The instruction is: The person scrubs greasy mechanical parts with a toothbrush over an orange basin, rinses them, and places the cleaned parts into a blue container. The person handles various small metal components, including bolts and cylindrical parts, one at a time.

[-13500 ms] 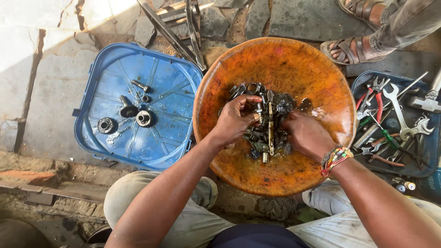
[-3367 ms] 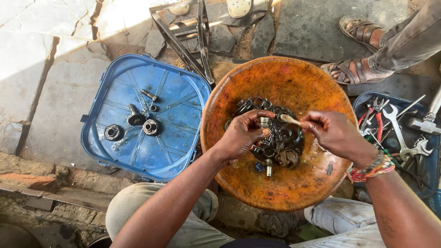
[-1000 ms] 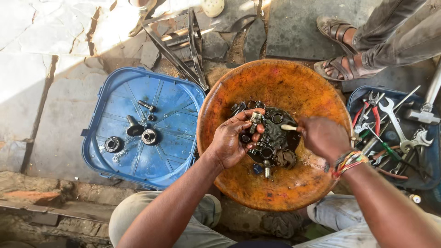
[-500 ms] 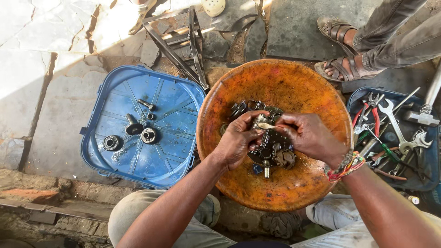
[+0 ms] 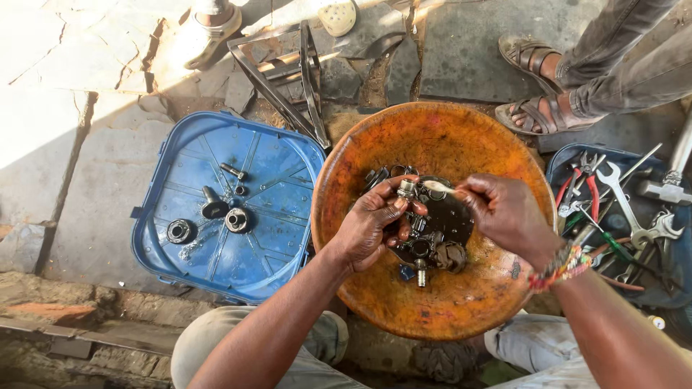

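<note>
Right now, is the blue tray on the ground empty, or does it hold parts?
Not empty. The blue tray holds a few small metal parts, lying apart near its middle.

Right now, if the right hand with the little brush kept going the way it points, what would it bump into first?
Most likely the small metal part pinched in the left hand: the right hand aims its brush leftward at it, though depth is hard to judge.

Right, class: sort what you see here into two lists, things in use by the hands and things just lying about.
In use:
left hand pinching a small metal part
right hand holding a thin brush
orange basin with dark oily parts

Lying about:
blue lid with a few cleaned parts
blue tray of spanners and pliers
metal frame
another person's sandalled feet
</note>
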